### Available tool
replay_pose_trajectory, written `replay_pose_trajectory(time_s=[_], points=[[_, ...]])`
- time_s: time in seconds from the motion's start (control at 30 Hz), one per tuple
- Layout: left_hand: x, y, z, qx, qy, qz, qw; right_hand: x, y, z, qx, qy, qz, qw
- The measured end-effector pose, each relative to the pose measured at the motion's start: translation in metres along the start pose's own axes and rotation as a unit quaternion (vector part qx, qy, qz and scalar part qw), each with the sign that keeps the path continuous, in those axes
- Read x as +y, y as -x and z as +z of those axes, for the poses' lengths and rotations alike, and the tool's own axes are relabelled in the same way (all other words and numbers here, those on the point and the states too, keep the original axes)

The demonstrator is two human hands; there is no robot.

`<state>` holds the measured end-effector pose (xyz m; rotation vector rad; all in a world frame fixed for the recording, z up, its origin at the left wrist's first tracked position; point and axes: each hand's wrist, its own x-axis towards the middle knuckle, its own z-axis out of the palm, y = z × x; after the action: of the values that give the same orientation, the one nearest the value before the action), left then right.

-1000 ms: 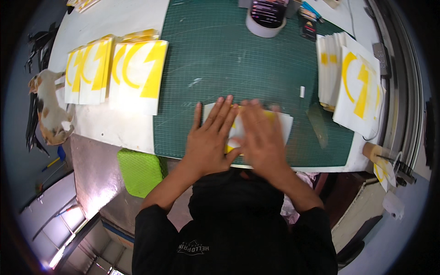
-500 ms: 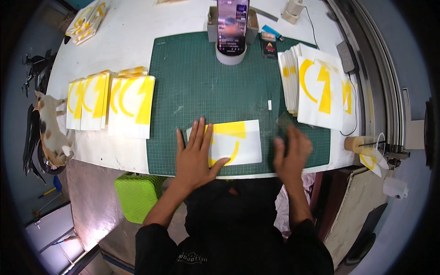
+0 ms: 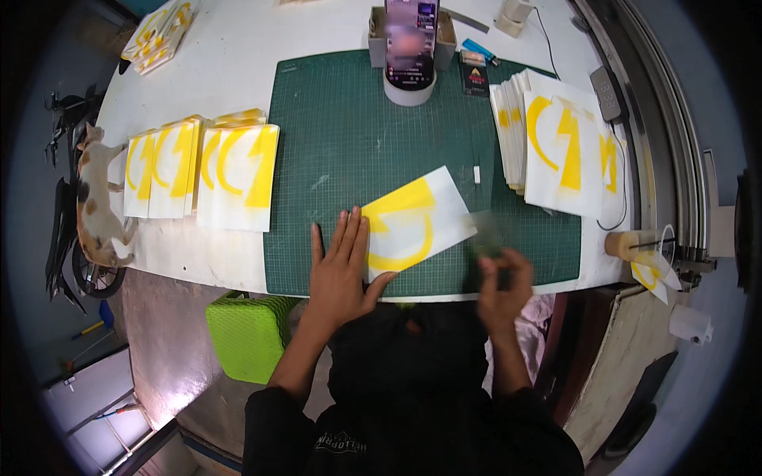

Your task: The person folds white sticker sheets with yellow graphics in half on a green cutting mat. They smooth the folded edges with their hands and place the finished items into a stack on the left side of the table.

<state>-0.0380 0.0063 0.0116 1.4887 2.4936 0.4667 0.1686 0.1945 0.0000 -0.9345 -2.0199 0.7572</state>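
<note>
A white paper piece (image 3: 413, 214) with yellow print lies slanted on the green cutting mat (image 3: 341, 119). My left hand (image 3: 340, 274) rests flat over its left end, fingers stretched out. To the right of the paper, my right hand (image 3: 506, 289) is closed in a pinch on a thin, see-through flat piece (image 3: 486, 230). That piece is smeared by motion, and its exact kind cannot be made out. Its upper end is close to the paper's right edge; whether they touch is unclear.
Printed paper stacks stand at the left (image 3: 238, 178) and the right (image 3: 563, 155). A phone (image 3: 410, 44) sits on a white stand at the back, near a blue lighter (image 3: 480, 51) and a small dark box (image 3: 474, 77). A cat (image 3: 99, 198) is beside the table's left edge.
The paper has turned, its right end swinging up and away from me. My right hand has closed in and shifted slightly down, and the see-through piece has come nearer the paper. My left hand stays flat.
</note>
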Motion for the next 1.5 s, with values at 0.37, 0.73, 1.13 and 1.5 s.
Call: replay_pose_trajectory(time_s=[0.37, 0.73, 1.13, 1.5], points=[[0.0, -0.003, -0.003, 0.014, -0.002, -0.003, 1.0, 0.005, -0.015, 0.023, 0.004, 0.15, -0.136, 0.979], [0.004, -0.004, 0.001, 0.038, 0.027, -0.004, 0.999, 0.009, -0.075, 0.065, -0.033, 0.141, -0.191, 0.971], [-0.01, -0.092, -0.044, 0.114, 0.378, 0.074, 0.916, -0.023, -0.066, 0.061, -0.111, 0.069, -0.254, 0.958], [-0.011, -0.129, -0.032, -0.14, 0.248, 0.139, 0.948, -0.017, -0.037, 0.042, -0.099, 0.145, -0.269, 0.947]])
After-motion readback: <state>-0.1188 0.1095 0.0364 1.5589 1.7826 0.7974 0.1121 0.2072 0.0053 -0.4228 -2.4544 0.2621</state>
